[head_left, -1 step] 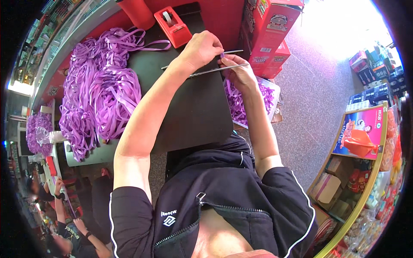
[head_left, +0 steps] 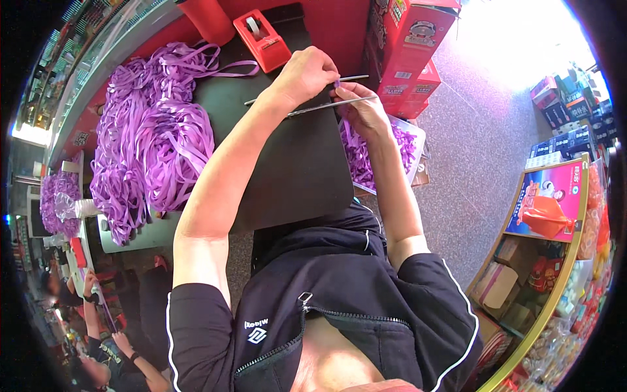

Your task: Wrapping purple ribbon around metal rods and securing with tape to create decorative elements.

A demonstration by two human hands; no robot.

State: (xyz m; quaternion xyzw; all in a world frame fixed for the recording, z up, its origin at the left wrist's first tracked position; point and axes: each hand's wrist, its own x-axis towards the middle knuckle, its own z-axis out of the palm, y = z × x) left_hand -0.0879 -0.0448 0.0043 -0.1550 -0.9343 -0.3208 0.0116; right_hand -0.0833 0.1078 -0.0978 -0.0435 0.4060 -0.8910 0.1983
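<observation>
Two thin metal rods [head_left: 332,105] reach out over the far right corner of a black tabletop [head_left: 287,176], roughly side by side. My left hand [head_left: 305,75] is closed in a pinch above the farther rod, at a small bit of purple ribbon [head_left: 337,83]. From the right, my right hand [head_left: 366,112] comes up to the same bit, thumb and fingers closed around it beside the nearer rod. Most of the ribbon between the fingertips is hidden. Under my right wrist stands a clear plastic box [head_left: 415,147] full of short purple ribbon pieces.
A large heap of purple ribbon [head_left: 153,137] covers the table's left side. Beyond my left hand sit a red tape dispenser [head_left: 264,42] and a red cylinder [head_left: 208,19]. Red cartons [head_left: 408,52] stack at the far right. Another person [head_left: 121,346] holds ribbon at lower left.
</observation>
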